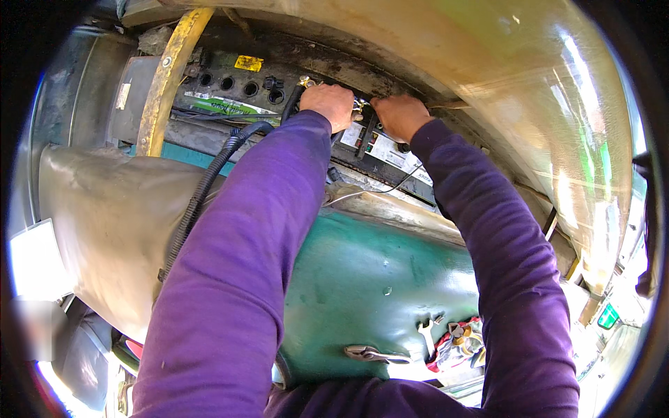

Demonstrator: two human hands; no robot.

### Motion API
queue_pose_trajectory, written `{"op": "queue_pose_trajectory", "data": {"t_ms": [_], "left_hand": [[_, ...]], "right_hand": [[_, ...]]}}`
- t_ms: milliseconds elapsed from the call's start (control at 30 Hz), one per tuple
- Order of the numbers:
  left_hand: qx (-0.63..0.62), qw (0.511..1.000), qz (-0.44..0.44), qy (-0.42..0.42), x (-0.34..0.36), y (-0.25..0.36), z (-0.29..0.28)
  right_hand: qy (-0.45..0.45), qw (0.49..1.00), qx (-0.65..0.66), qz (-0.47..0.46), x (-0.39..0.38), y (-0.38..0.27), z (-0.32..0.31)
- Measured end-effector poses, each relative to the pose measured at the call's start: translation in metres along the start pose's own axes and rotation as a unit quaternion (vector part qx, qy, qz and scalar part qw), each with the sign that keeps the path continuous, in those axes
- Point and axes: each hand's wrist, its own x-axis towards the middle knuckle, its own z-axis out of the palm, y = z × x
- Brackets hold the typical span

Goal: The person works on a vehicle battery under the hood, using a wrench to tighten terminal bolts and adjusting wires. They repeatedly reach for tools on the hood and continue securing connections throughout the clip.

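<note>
Head view: looking down into a grimy bay, two black batteries end to end, both forearms reaching in over a green pad (376, 279).
Left battery (238, 74): left part of bay, behind a scuffed yellow bar (166, 83); round holes along the top, yellow sticker, green-white strip on the near edge.
Right battery (397, 155): right part of bay, partly under the right hand; white labels on top.
Left clamp (306, 81): metal, at the left hand's left edge, thick black cable (290, 103) just beside it.
Right clamp (359, 104): metal, between the hands.
Left hand (327, 104): bent over between the clamps, fingers hidden; can't tell if it grips anything.
Right hand (402, 117): fingers curled, tips near right clamp; can't tell if they hold it.
Hose (202, 198): black, ribbed, runs down left of the left sleeve.
Wrench (426, 337): on the green pad's near edge, beside a red cloth (446, 353).
</note>
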Motion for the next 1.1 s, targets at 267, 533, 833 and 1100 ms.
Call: {"op": "queue_pose_trajectory", "data": {"t_ms": [267,533,833,1100], "left_hand": [[-0.016,1.0,-0.005,0.001,0.001,-0.002,0.002],[-0.026,0.997,-0.017,-0.064,0.001,0.003,-0.012],[-0.022,0.993,0.014,-0.116,0.029,-0.014,-0.005],[-0.062,0.991,-0.029,-0.111,0.031,-0.017,0.002]], "right_hand": [[-0.072,0.997,-0.02,0.029,0.039,-0.029,-0.044],[0.154,0.972,0.139,0.115,-0.144,-0.032,-0.056],[0.182,0.912,0.278,0.239,-0.136,0.003,0.003],[0.146,0.899,0.361,0.2,-0.132,0.005,0.009]]}}
